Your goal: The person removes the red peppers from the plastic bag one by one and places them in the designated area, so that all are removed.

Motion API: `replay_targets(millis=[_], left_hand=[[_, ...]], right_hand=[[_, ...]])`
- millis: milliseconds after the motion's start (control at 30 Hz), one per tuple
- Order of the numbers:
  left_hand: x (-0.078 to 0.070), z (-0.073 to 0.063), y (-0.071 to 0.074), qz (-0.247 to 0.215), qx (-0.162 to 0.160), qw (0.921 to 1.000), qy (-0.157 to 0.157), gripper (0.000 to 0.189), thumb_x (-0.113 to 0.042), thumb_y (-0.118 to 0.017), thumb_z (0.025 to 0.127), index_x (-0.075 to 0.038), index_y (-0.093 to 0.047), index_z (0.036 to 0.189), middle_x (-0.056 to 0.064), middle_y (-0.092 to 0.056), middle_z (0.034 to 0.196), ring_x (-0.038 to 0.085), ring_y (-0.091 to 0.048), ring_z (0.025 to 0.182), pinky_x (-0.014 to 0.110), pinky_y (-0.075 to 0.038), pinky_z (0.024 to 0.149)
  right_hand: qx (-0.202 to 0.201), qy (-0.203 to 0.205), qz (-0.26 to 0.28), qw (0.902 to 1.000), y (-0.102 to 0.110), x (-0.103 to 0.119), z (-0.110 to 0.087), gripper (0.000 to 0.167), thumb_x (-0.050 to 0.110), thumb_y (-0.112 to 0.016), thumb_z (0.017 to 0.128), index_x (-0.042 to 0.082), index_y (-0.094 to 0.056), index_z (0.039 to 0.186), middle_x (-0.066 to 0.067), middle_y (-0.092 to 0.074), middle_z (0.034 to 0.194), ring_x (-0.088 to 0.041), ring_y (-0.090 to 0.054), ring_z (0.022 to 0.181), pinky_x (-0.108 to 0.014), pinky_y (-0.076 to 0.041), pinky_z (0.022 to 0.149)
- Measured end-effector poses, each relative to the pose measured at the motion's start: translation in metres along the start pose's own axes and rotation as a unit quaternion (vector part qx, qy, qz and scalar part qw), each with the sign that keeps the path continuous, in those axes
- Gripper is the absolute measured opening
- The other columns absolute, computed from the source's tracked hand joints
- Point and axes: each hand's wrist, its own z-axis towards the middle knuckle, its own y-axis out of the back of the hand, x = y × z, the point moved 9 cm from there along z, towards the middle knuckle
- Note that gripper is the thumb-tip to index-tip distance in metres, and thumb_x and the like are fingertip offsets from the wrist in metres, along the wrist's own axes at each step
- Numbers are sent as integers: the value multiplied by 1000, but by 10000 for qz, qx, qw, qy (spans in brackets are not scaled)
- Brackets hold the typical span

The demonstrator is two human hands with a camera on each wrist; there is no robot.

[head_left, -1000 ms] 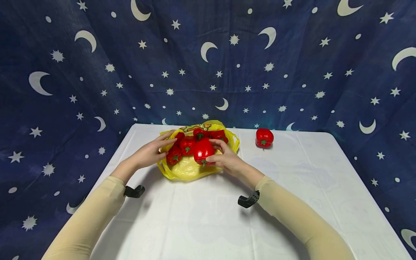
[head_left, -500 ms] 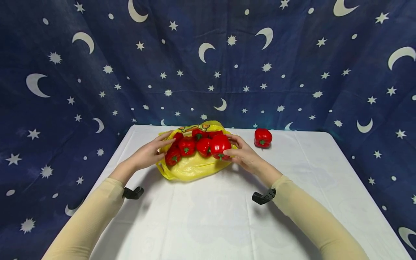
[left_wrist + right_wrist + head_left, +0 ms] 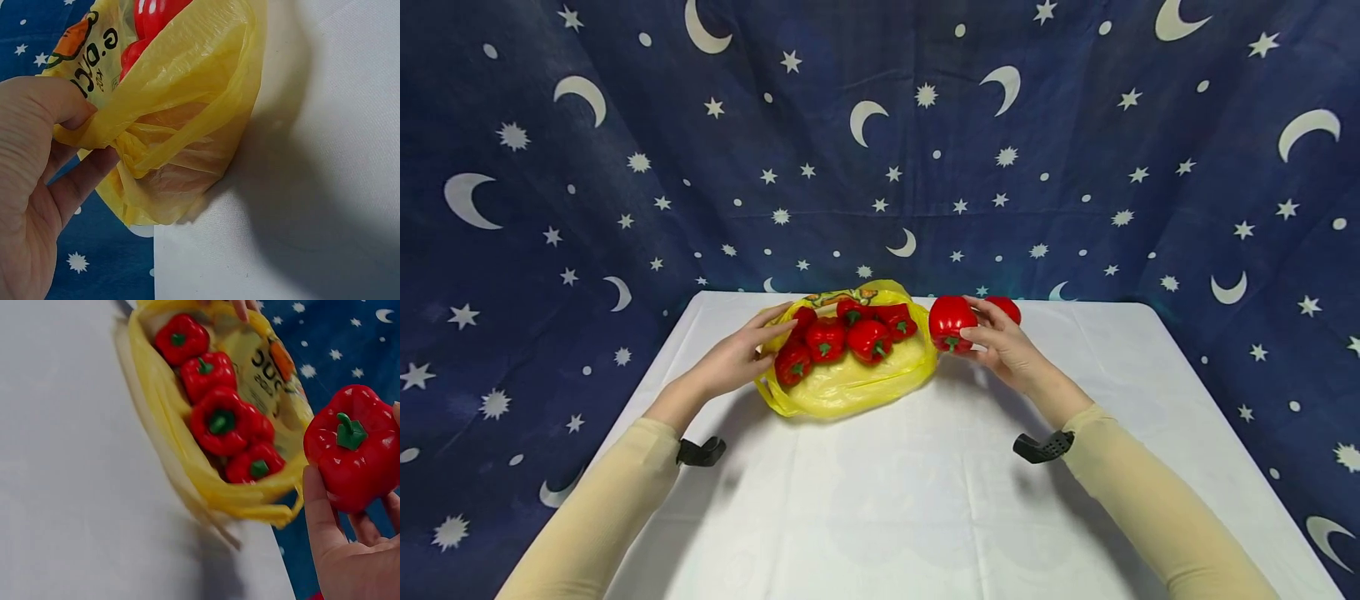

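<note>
My right hand grips a red bell pepper with a green stem, held just off the right side of an open yellow plastic bag. Thumb and fingers are on the pepper's sides in the right wrist view. Several more red bell peppers lie inside the bag, stems showing. At the bag's left edge, my left hand pinches the gathered plastic between thumb and fingers, as the left wrist view shows. Another red bell pepper stands behind my right hand, partly hidden by it.
A white cloth covers the table. Behind and at both sides hangs a dark blue curtain with moons and stars. Each wrist wears a black strap mount, such as the right one.
My right hand has carried the bell pepper rightward from over the bag to beyond its right edge, in front of the lone pepper. My left hand keeps its hold on the bag.
</note>
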Motion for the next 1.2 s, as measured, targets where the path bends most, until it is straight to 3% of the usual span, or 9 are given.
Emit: replay_targets(millis=[400,967,1200], left_hand=[[-1,-5,4,179,-202,9996,-120,65,3,-59,92,-12,-49,154,1,-22,167,21,-57,98,34,-51,74],[3,-5,3,72,-153,9999,-20,66,4,-59,92,-13,-47,155,0,-21,167,23,-54,111,36,-52,79],[1,-3,3,96,-153,9998,-41,66,4,-58,92,-12,-47,155,1,-21,167,24,-54,110,36,-51,78]], right_hand=[[-379,280,37,9989,58,22,-8,67,8,-64,97,16,-33,157,-2,-37,149,-27,-42,133,-36,-55,92],[-1006,242,330,9941,127,42,-22,67,8,-67,97,22,-37,155,7,-43,140,-18,-56,119,-34,-58,87],[-1036,176,131,9944,145,44,-20,71,7,-65,97,22,-33,158,8,-40,143,-19,-51,120,-34,-57,88]])
